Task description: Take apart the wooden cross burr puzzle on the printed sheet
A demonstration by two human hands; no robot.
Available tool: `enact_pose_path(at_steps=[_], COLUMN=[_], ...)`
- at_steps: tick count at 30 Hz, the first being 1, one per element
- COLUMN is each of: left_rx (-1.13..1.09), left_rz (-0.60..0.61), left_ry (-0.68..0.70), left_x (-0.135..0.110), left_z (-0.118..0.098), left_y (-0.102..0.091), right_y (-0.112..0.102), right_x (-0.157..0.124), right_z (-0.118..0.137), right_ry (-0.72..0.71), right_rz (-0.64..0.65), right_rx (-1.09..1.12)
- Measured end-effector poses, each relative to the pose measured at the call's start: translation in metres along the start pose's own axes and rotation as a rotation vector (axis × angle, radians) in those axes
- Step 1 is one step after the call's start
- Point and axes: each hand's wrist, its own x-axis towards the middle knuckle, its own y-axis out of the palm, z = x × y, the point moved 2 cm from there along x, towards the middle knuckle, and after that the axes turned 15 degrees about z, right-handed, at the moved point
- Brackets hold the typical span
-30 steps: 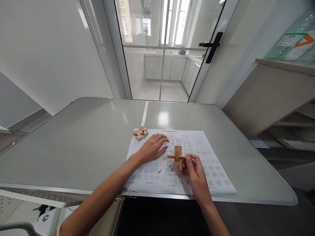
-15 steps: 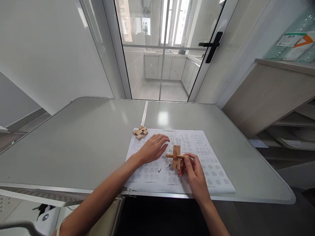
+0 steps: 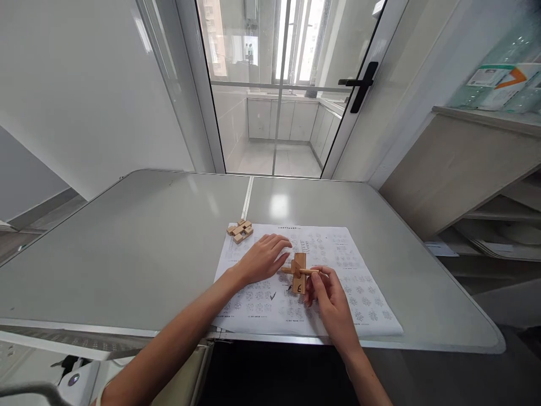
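Note:
My right hand (image 3: pixel 329 296) pinches the right end of a thin wooden stick that crosses a wider upright wooden block. Together they form a cross-shaped wooden puzzle (image 3: pixel 299 276) with a black mark near its lower end. My left hand (image 3: pixel 264 258) is just left of the puzzle, fingers stretched out and curved over the paper, holding nothing. Whether its fingertips touch the sheet I cannot tell. Under both hands lies a white sheet (image 3: pixel 363 270) printed with rows of small diagrams. Several loose wooden pieces (image 3: pixel 240 230) lie in a cluster at the sheet's top left corner.
The grey table (image 3: pixel 147 242) has a metal seam and a rounded right corner. Beyond it stands a glass door with a black handle (image 3: pixel 360 85). At the right, a wooden shelf (image 3: pixel 477 163) carries plastic bottles (image 3: pixel 499 84). A white device (image 3: pixel 78 380) is below the left front edge.
The puzzle has shifted slightly left, nearer my left hand, and its stick looks a little turned. My right hand keeps its pinch; my left hand has hardly moved. The whole view tilts slightly.

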Motion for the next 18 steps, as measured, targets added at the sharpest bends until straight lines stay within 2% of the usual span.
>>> enact_pose_path(at_steps=[7, 12, 18], left_rx=[-0.063, -0.213, -0.396], left_rz=[0.017, 0.045, 0.103], left_ry=[-0.033, -0.079, -0.055], left_x=[0.0, -0.002, -0.005], left_z=[-0.003, -0.01, -0.015], left_y=[-0.002, -0.005, -0.007], right_y=[-0.001, -0.001, 0.0], right_x=[0.001, 0.001, 0.001], right_z=[-0.004, -0.007, -0.007], right_ry=[-0.016, -0.024, -0.033], right_rz=[-0.003, -0.01, -0.004], right_rx=[0.009, 0.014, 0.017])
